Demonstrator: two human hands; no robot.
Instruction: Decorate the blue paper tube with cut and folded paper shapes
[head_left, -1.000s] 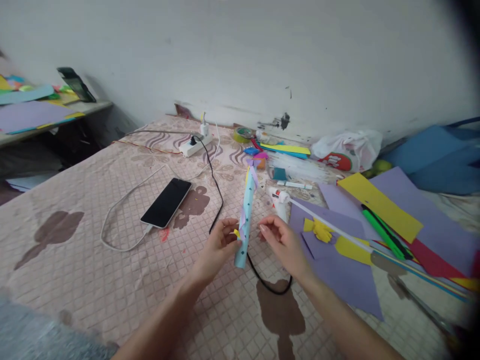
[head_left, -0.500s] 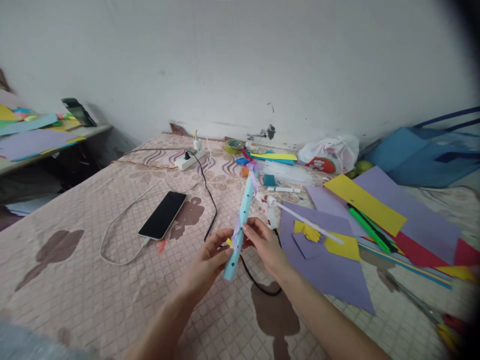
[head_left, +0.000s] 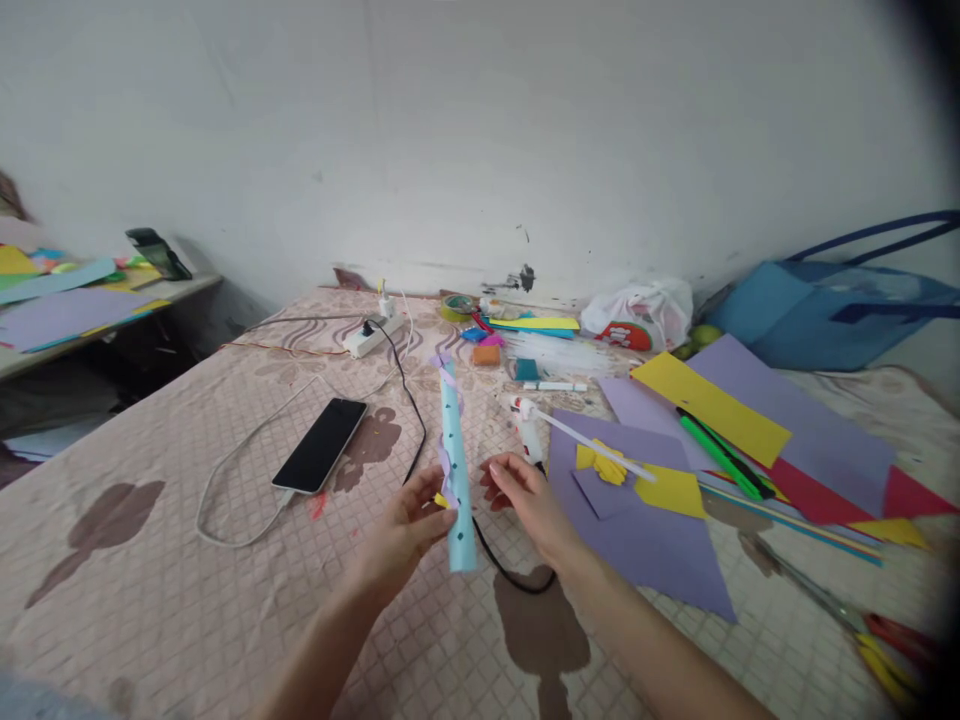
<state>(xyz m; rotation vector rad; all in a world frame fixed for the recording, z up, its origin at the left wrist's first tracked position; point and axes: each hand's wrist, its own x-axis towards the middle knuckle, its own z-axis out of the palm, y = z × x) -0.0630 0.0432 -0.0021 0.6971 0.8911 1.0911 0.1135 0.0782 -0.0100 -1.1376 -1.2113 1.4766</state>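
Note:
A light blue paper tube (head_left: 459,470) with small dark marks stands nearly upright in front of me, tilted away. My left hand (head_left: 409,520) pinches it low on its left side. A purple paper strip (head_left: 448,470) winds along the tube, and a small yellow piece (head_left: 442,500) shows by my left fingertips. My right hand (head_left: 525,495) is just to the right of the tube, apart from it, with fingers loosely curled and nothing visible in them. Behind that hand lies a white glue gun (head_left: 529,432) with a long glue stick (head_left: 585,438).
A charging phone (head_left: 320,446) lies left, its cable looping beside it. A power strip (head_left: 377,332) sits near the wall. To the right are purple sheets (head_left: 660,560), a green cutter knife (head_left: 724,458) and scissors (head_left: 825,600). A blue bag (head_left: 825,310) stands far right.
My right hand has let go of the tube and moved slightly right. In my left hand, the tube's top has swung left, making it more upright.

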